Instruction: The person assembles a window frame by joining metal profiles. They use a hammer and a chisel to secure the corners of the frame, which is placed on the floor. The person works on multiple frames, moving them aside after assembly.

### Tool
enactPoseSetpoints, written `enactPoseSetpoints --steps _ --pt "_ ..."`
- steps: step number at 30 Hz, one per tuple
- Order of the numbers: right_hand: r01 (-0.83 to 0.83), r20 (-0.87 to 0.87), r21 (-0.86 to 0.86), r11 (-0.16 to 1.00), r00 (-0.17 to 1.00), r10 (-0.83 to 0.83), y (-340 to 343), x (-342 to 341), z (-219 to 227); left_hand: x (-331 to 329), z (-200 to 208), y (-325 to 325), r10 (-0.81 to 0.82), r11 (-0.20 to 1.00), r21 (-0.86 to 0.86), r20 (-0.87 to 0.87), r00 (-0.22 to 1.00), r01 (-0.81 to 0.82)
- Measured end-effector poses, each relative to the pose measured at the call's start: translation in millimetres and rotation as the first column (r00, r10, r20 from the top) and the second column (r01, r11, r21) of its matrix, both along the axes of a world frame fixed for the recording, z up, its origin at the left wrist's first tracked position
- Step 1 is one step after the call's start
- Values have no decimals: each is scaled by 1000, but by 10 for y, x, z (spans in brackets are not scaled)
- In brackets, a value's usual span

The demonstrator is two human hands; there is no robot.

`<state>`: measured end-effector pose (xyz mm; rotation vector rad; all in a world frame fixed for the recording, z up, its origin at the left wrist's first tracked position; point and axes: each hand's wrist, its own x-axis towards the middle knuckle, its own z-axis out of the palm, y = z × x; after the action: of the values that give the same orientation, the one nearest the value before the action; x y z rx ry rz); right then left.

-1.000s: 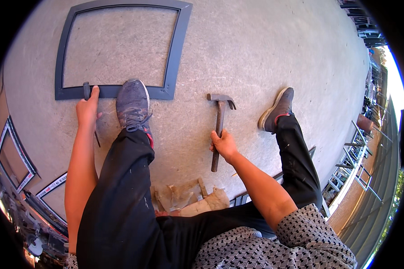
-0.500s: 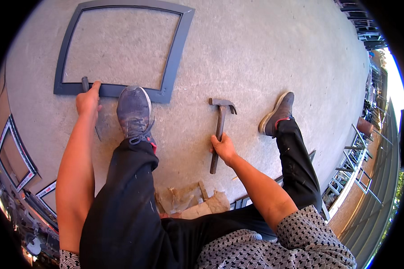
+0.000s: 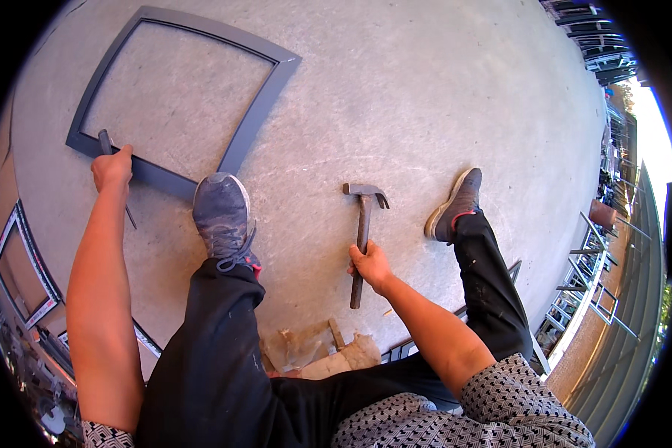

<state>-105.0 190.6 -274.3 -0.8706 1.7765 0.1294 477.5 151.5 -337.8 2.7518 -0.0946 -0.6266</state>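
Note:
A dark grey rectangular metal frame [image 3: 240,138] lies on the concrete floor at the upper left, turned at a slant. My left hand [image 3: 113,170] is closed at its near edge, around a screwdriver [image 3: 104,142] whose dark handle sticks up past the fingers and whose thin shaft points back toward me. Whether the fingers also grip the frame's edge cannot be made out. My left shoe [image 3: 221,209] is at the frame's near right corner. In my right hand [image 3: 371,265] is a claw hammer [image 3: 364,216], gripped low on its handle, head pointing away from me.
My right shoe [image 3: 455,205] stands on the floor to the right. Torn brown cardboard [image 3: 340,358] lies between my legs. Another frame with light edging [image 3: 24,261] is at the far left. Metal racks and stacked frames [image 3: 586,276] line the right side.
The frame has turned clockwise on the floor, its near left corner shifting left. My left hand has moved left with the screwdriver. My right hand still holds the hammer, slightly lower in view.

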Motion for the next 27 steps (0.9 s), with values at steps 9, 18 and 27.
enactPoseSetpoints --steps 9,18,27 --pt "21 -7 10 1000 1000 -21 4 -10 1 216 -28 13 -216 967 155 93 972 200" --pt "25 18 7 1000 1000 -25 22 -36 -35 233 58 -44 -477 877 156 182 860 453" --pt "112 60 -27 993 992 -110 54 -15 41 -274 173 229 -490 869 5 162 857 495"
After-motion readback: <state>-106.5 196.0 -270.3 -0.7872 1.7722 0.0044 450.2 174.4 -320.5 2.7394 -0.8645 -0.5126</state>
